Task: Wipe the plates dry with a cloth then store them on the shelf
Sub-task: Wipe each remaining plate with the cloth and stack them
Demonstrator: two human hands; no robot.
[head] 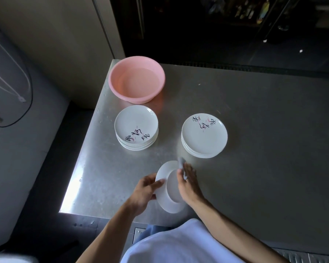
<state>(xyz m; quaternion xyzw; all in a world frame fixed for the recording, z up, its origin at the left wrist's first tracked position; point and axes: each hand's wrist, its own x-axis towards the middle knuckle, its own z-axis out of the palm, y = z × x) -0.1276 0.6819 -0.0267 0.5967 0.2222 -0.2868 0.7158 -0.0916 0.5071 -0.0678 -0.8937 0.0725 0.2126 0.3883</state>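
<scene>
Steel-grey tabletop (254, 149) seen from above, with a person's two bare arms reaching in from the bottom edge. The left hand (144, 190) grips a plain white plate (162, 203) by its rim. The thumb lies across the visible face and the fingers curl behind, holding the plate tilted up on edge just above the tabletop. The right hand (188, 184) rests against the same face on the side opposite the left thumb. Its thumb and fingers pinch a small grey cloth (182, 160) against the plate, and a corner of the cloth pokes out past the fingertips. This hand is slightly blurred.

Beyond the left fingers, well apart from them, stands a left stack (136, 128) of white plates, the top one marked with black and pink brush lettering. Just beyond the right fingertips, near the cloth corner but not touching it, stands a right stack (204, 135) of matching plates. Farther off, past the left stack, a pink plastic basin (137, 79) sits by the tabletop's far left corner.
</scene>
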